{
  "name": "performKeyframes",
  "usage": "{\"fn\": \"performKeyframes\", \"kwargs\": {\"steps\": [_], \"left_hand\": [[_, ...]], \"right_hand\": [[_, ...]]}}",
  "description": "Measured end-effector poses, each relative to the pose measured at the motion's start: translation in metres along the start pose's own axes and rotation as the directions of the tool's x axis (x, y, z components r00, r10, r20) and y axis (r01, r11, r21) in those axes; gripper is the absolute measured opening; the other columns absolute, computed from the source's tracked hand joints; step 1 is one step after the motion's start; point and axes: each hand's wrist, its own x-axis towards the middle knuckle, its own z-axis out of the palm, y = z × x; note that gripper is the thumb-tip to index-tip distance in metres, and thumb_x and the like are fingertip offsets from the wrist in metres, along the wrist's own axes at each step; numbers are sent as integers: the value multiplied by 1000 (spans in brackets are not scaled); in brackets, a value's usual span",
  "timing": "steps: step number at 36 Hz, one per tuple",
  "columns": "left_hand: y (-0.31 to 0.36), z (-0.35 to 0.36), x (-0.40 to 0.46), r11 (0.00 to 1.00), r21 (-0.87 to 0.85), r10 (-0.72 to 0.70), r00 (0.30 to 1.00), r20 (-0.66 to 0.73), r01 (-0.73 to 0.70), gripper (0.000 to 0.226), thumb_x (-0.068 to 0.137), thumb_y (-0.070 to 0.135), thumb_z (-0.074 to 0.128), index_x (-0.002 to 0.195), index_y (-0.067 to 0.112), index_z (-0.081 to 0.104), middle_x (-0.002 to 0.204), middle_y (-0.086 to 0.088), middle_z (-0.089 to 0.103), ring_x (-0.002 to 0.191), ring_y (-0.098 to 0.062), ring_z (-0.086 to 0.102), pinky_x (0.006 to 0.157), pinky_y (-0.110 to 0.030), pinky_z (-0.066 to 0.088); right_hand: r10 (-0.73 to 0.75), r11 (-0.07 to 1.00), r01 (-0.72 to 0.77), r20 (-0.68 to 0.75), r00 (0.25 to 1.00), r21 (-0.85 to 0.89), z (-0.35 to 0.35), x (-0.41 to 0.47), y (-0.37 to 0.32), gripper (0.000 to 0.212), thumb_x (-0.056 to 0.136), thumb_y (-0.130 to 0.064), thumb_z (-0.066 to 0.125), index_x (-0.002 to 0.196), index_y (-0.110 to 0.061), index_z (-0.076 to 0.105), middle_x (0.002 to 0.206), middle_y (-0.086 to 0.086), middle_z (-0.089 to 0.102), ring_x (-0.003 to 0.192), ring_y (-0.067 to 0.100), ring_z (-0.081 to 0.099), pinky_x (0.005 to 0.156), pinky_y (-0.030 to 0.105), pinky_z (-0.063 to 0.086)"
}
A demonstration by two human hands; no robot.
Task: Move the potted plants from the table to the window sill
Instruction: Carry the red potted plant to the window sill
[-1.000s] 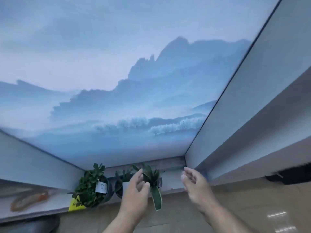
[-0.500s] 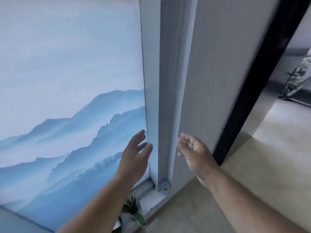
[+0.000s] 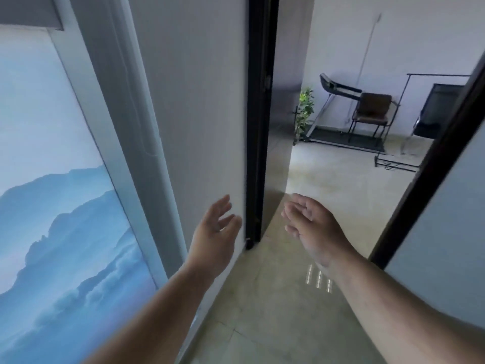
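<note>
Both empty hands, left hand point(image 3: 214, 233) and right hand point(image 3: 312, 227), spread; forearms cropped.

Head view looks forward and slightly down along the wall point(image 3: 199, 101) toward the doorway point(image 3: 259, 127) (only view).

You stood in a lived-in indoor space, a home or small studio.
A mountain-print window blind point(image 3: 60, 232) hung beside you, and past the black door frame point(image 3: 258, 114) you saw a tiled floor point(image 3: 341, 185), a treadmill point(image 3: 338, 111), a brown chair point(image 3: 372, 111), a leafy plant point(image 3: 304, 109) and a clothes rack point(image 3: 409, 114).
</note>
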Motion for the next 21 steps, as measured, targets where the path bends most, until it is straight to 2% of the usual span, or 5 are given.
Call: {"fn": "performKeyframes", "kwargs": {"steps": [3, 5, 7, 10, 21], "left_hand": [[4, 33, -2, 1000, -3, 15, 998, 64, -15, 52, 97, 20, 63, 144, 36, 47, 145, 8, 54, 123, -12, 60, 98, -43, 56], [10, 61, -8, 1000, -4, 27, 993, 114, -27, 53, 97, 21, 62, 146, 36, 46, 145, 9, 54, 123, -10, 60, 97, -40, 56], [16, 88, -16, 999, -3, 34, 987, 155, -34, 53, 98, 21, 62, 147, 33, 45, 143, 9, 54, 121, -8, 60, 100, -40, 55], [30, 132, -32, 998, -17, 56, 972, 229, -54, 52, 98, 19, 61, 147, 30, 45, 138, 10, 54, 117, -2, 59, 104, -41, 53], [60, 316, -116, 997, -20, 76, 891, 447, -76, 52, 98, 20, 62, 145, 36, 46, 138, 12, 56, 117, -3, 62, 104, -43, 53]], "right_hand": [[-9, 1000, 10, -65, 998, 17, -36, -10, -3, 40, 101, -22, 60, 139, -20, 51, 140, 11, 60, 102, 11, 62, 79, 25, 49], [-1, 999, 6, -127, 992, 41, -66, -19, -2, 33, 100, -22, 62, 131, -27, 53, 140, 11, 60, 111, 16, 63, 76, 23, 47], [6, 999, 3, -193, 981, 45, -95, -29, -2, 41, 100, -23, 62, 139, -22, 51, 139, 7, 60, 122, 17, 62, 85, 27, 53], [20, 999, -11, -259, 966, 33, -142, -48, -3, 49, 101, -25, 60, 146, -16, 47, 140, 1, 59, 124, 14, 61, 104, 37, 52], [35, 994, 21, -483, 875, 110, -331, -132, 2, 47, 100, -23, 61, 145, -16, 49, 139, 2, 60, 123, 15, 62, 104, 40, 52]]}}
